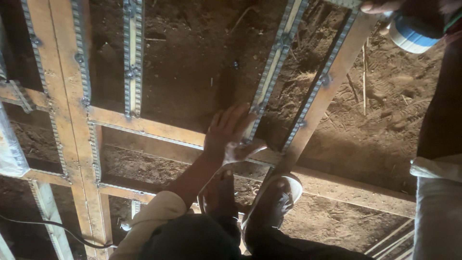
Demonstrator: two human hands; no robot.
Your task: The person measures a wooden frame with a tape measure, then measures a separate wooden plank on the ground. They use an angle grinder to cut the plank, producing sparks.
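Bare dirt floor under a timber frame w/ toothed metal strips [276, 58].
Your left hand [230, 137] lies flat, fingers spread, gripping nothing, on the frame's cross-rail [149, 127]; right hand not visible. Strips look fastened along most rails; what's left, can't tell.

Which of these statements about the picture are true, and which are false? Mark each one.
1. The left hand lies flat and open on the wooden frame. True.
2. The frame rests on a tiled floor. False: it lies over bare earth.
3. Toothed metal strips run along the frame's slats. True.
4. The person wears boots. False: a sandal shows on one foot.
5. A black cable crosses the lower left corner. True.
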